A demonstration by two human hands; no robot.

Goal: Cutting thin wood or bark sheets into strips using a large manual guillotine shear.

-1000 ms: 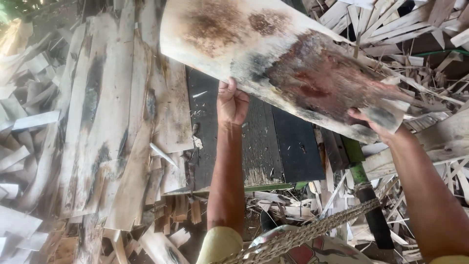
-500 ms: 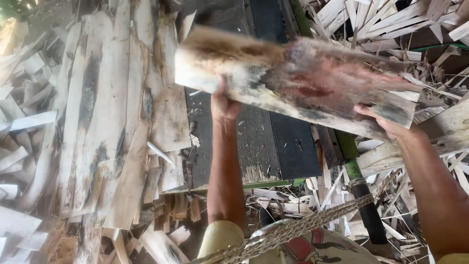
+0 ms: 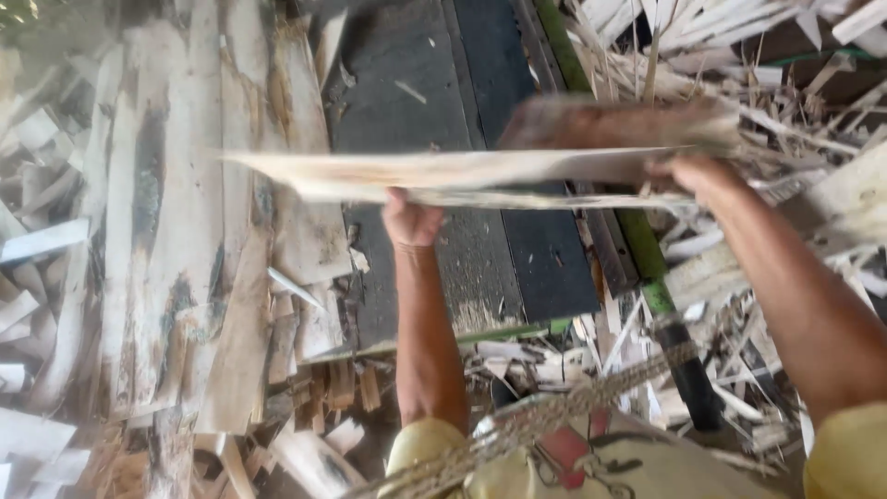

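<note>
Stack of pale wood veneer sheets lies flat at left, scraps around its edges. Left hand grips the near edge of a thin veneer sheet, fingers closed on it. The sheet is held almost edge-on, level, above the dark conveyor belt; it is motion-blurred. Right hand clamps the sheet's right end, fingers wrapped on it. Green frame rail runs beside the belt, with a heap of wood strips at right.

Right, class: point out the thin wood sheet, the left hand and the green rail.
thin wood sheet [image 3: 443, 171], head view, on its pale near edge.
left hand [image 3: 411, 222], head view, on the knuckles.
green rail [image 3: 637, 245], head view, on its middle stretch.
</note>
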